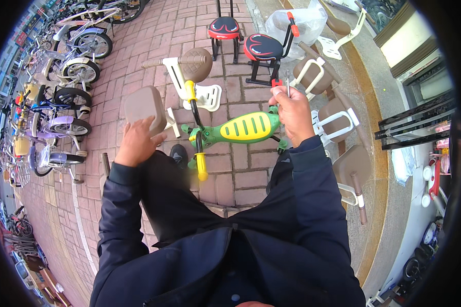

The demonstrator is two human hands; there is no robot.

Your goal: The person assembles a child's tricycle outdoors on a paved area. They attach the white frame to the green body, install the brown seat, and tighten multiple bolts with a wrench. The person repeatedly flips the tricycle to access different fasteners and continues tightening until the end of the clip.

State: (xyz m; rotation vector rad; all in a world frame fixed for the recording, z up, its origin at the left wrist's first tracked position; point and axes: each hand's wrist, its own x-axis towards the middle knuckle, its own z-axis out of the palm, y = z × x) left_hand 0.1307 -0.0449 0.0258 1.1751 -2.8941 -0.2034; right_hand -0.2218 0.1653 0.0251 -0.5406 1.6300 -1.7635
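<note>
A green and yellow child's scooter [243, 128] with a slotted seat, black handlebar and yellow grips [201, 167] is on the paving in front of my feet. My right hand [295, 112] is closed beside its far right end, around a thin metal-shafted tool [288, 86] pointing away from me. A small red piece [276, 83] shows at the fingertips; whether it belongs to the tool, I cannot tell. My left hand [138, 140] has its fingers spread at the near edge of a brown padded seat [143, 105], seemingly resting on it.
Ahead are a brown and cream child seat [197, 65] and black-red child seats [264, 47]. More brown seats with cream frames [335, 120] line the stone step [376, 204] at right. Small bicycles [69, 125] stand in a row at left. Clear plastic wrap [297, 25] lies at the back.
</note>
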